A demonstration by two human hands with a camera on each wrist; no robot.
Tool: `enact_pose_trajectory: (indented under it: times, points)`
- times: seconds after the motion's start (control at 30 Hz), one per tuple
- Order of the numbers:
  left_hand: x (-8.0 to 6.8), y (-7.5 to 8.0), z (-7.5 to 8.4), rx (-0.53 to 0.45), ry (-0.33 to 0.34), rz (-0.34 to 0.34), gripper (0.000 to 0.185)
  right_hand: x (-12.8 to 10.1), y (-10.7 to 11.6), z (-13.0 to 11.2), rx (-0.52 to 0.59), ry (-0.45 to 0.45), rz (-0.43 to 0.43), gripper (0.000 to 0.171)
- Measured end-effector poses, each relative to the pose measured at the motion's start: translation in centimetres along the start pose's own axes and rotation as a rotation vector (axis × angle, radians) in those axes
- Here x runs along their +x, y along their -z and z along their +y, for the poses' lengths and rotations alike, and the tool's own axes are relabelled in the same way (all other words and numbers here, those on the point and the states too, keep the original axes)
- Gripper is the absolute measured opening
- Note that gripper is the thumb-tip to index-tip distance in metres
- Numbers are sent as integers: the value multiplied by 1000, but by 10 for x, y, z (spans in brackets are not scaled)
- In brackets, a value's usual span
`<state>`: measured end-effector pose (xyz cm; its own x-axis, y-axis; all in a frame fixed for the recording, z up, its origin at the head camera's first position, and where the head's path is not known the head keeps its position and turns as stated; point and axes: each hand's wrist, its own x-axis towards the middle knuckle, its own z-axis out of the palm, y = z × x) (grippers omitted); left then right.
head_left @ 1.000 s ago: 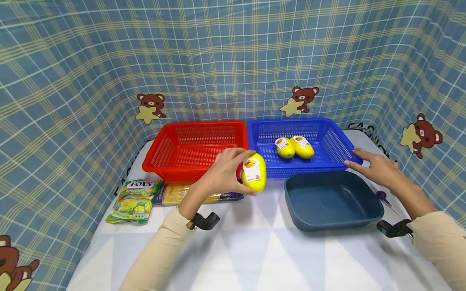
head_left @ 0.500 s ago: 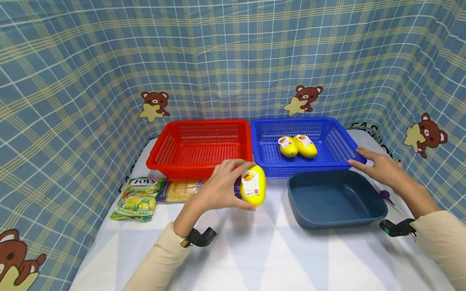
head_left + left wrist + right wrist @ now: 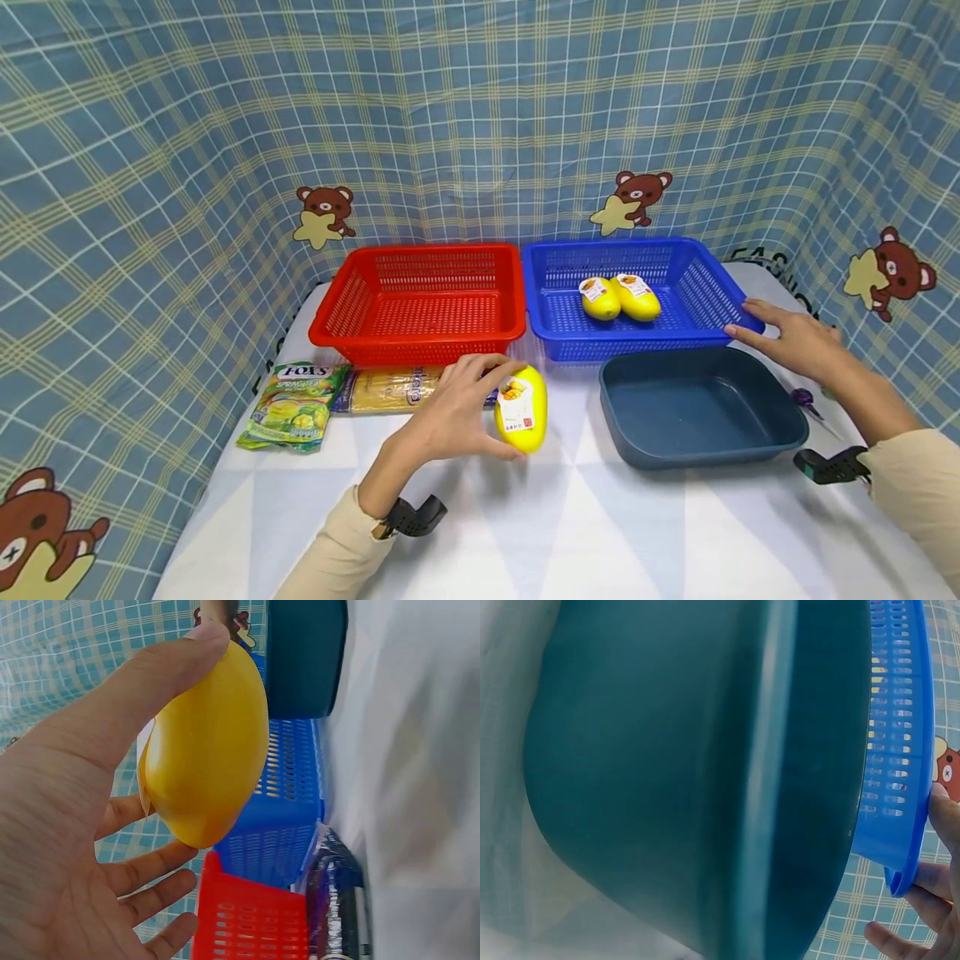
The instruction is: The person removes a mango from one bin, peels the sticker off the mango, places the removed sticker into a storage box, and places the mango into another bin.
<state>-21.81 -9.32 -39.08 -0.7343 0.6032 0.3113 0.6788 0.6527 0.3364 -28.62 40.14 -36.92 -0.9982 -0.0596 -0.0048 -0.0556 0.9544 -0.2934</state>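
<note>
My left hand [image 3: 457, 412] grips a yellow mango-shaped pack [image 3: 522, 409] with a white label, held just above the white table in front of the red basket [image 3: 360, 300]. In the left wrist view the thumb [image 3: 142, 682] lies over the yellow pack [image 3: 210, 750] and the fingers curl behind it. My right hand [image 3: 787, 342] rests with straight fingers on the front right corner of the blue basket [image 3: 712, 283], which holds two more yellow packs [image 3: 621, 298]. The right wrist view shows the blue basket's rim [image 3: 900, 750] beside the dark teal tray [image 3: 667, 772].
A dark teal tray [image 3: 780, 417] sits on the table in front of the blue basket. A green Fox's candy bag [image 3: 294, 406] and a pasta packet [image 3: 393, 388] lie left, before the red basket. A small purple item [image 3: 804, 398] lies by the right wrist. Checked cloth walls surround the table.
My left hand has brought the yellow pack down and toward me, away from the baskets. The right hand stays on the blue basket's corner.
</note>
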Motion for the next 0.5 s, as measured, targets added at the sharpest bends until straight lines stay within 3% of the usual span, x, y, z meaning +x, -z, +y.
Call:
enact_pose_trajectory:
  times: [0.5]
  points:
    - [-17,-28,-9,8,-4,-34,112,-2,-2,-1,4,7,22,87]
